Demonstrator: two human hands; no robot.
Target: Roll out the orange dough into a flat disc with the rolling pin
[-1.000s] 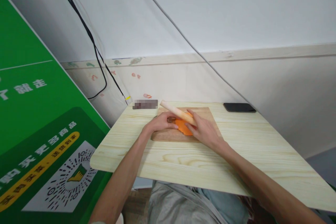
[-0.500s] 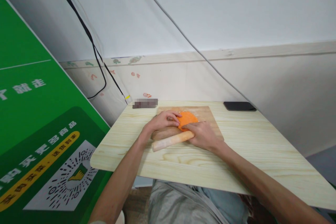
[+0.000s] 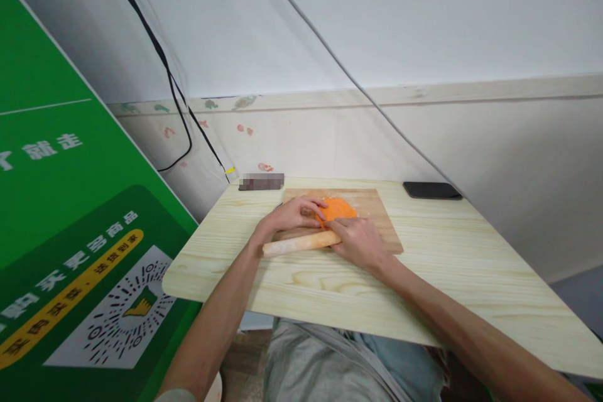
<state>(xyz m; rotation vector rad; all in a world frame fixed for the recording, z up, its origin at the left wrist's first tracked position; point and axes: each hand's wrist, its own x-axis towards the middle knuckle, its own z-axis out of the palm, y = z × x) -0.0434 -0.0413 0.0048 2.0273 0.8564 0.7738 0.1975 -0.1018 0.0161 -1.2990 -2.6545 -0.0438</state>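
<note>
A flat round of orange dough (image 3: pixel 340 208) lies on a wooden cutting board (image 3: pixel 384 226). My left hand (image 3: pixel 293 213) is at the dough's left edge, its fingers curved and its thumb bent in, gripping that edge. My right hand (image 3: pixel 358 240) is closed around the right end of a pale wooden rolling pin (image 3: pixel 299 244). Some of its fingers reach over the near edge of the dough. The pin slants across the board's near side, its free end pointing left beside my left wrist. My hands cover parts of the dough's edge.
The board rests on a light wood-grain table (image 3: pixel 461 257). A black phone (image 3: pixel 432 191) lies at the back right, and a blurred-out item (image 3: pixel 261 182) at the back left. Behind is a wall with hanging cables (image 3: pixel 155 44); a green sign (image 3: pixel 94 213) stands left.
The rolling pin's free end has swung left and slightly away from me, making the pin more level. My right hand has shifted a little left with it. My left hand stays at the dough's edge.
</note>
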